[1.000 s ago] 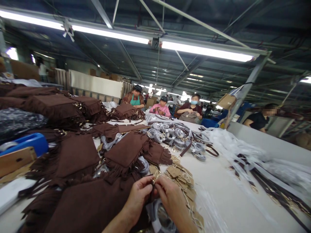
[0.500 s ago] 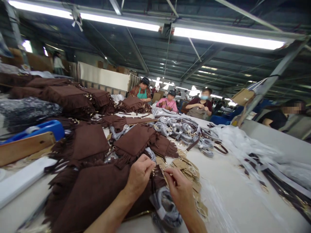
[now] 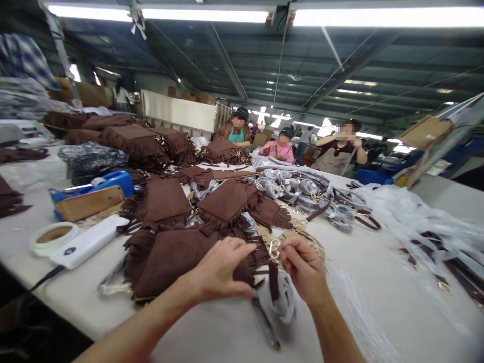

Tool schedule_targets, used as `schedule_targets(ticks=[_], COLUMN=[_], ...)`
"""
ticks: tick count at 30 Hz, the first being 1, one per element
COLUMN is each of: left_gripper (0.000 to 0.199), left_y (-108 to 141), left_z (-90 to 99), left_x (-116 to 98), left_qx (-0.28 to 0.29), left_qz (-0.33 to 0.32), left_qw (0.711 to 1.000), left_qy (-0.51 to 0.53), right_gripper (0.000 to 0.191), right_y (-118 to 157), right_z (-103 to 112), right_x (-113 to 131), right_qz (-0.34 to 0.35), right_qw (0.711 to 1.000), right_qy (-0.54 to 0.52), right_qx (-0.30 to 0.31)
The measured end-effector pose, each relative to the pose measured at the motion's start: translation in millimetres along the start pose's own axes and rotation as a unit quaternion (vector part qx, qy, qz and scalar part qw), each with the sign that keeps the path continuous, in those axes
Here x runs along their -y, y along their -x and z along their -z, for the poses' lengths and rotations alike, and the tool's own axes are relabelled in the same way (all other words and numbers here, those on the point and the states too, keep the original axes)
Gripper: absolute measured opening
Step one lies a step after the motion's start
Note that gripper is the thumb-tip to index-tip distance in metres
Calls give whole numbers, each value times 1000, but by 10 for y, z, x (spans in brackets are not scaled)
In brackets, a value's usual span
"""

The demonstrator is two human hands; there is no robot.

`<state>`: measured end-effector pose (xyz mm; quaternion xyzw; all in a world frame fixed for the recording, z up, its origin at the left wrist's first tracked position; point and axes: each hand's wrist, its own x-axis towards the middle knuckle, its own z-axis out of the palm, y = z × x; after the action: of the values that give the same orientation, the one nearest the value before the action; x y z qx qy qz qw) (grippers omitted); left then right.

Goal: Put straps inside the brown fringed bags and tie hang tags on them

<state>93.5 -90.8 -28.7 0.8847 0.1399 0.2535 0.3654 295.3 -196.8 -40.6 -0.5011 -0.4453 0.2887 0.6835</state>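
A brown fringed bag (image 3: pixel 177 259) lies flat in front of me on the white table. Over its right end, my left hand (image 3: pixel 221 269) is open, thumb and fingers spread with nothing between them. My right hand (image 3: pixel 302 264) is pinched closed at the gold metal clasp (image 3: pixel 274 249) of a bag strap. Below the clasp hangs the coiled strap (image 3: pixel 283 297) in pale plastic wrapping, its dark brown end showing. A dark pen-like item (image 3: pixel 265 320) lies just left of the coil. Tan paper tags (image 3: pixel 302 237) are partly hidden behind my right hand.
More fringed bags (image 3: pixel 227 201) are piled farther back, beside wrapped straps (image 3: pixel 302 189). A blue tape dispenser (image 3: pixel 117 179), a tape roll (image 3: pixel 55 237) and a white device (image 3: pixel 91 242) with a cable stand at left. Plastic film (image 3: pixel 404 212) covers the right side. Several people sit across the table.
My left hand has opened from a pinch. The right hand has lifted the clasp, and the wrapped strap has shifted right with it. The bag has moved away from me, and the view has turned left.
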Motion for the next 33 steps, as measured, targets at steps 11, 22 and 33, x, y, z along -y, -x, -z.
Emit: schedule_targets(ticks=[11,22,33], left_gripper=[19,25,19], left_y=[337,128,9], left_z=[293,593,676], left_x=[358,502,566], left_qx=[96,137,200], left_qz=[81,99,123], left_qw=[979,982,972], left_qy=[-159,-85,-21], right_gripper=[26,37,31], right_y=[171,132,296], right_z=[143,-3,-204], right_x=[298,100,66], right_qz=[-33,-195,-177], right_qw=[974,947,939], right_qy=[-213,-66,-83], right_qx=[69,245,284])
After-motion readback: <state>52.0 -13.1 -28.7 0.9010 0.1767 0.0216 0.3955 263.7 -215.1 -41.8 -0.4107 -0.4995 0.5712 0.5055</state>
